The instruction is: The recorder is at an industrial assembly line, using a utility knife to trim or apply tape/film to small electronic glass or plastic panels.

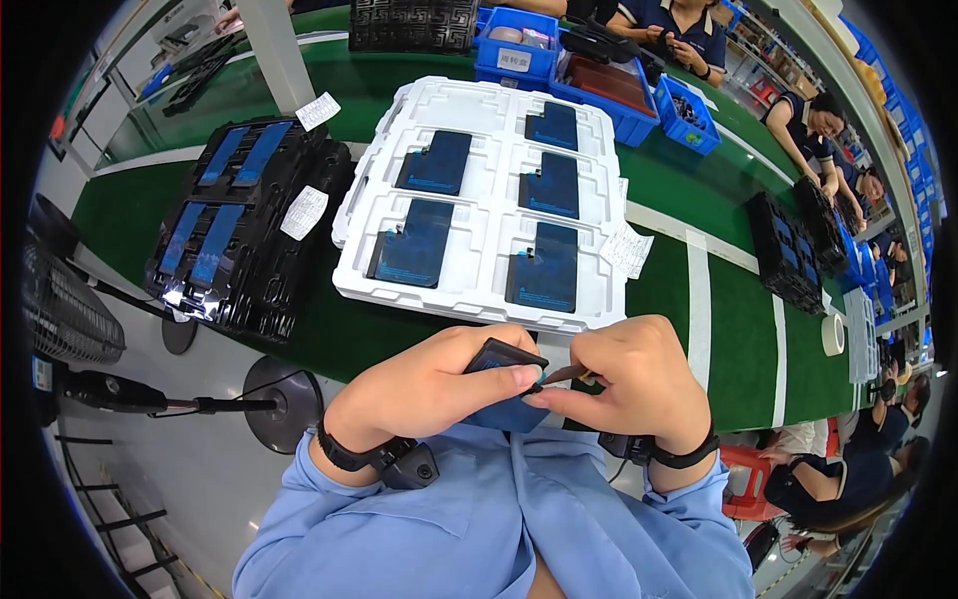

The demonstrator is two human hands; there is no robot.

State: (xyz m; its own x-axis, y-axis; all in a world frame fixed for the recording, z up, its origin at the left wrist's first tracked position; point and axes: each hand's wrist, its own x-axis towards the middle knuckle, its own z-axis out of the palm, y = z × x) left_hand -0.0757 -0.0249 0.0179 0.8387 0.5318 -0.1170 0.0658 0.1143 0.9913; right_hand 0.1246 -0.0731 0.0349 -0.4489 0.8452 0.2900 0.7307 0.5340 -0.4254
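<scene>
Close in front of my body, my left hand [439,379] grips a flat, dark-blue battery pack [502,356], its thumb lying across the face. My right hand [639,379] pinches a thin, brownish, pointed tool [565,374] against the pack's right edge; its exact kind is too small to tell. Just beyond both hands lies a white moulded tray [486,215]. Several similar notched packs rest in its pockets, among them a near-left pack [414,243] and a near-right pack [542,265]. The tray's far-left pocket holds no pack.
Black trays [249,230] with blue strips stand at the left on the green table [659,270]. Blue bins [516,50] line the far side. Paper slips [627,250] lie beside the tray. A fan [70,299] stands at far left. Co-workers [808,130] sit along the right.
</scene>
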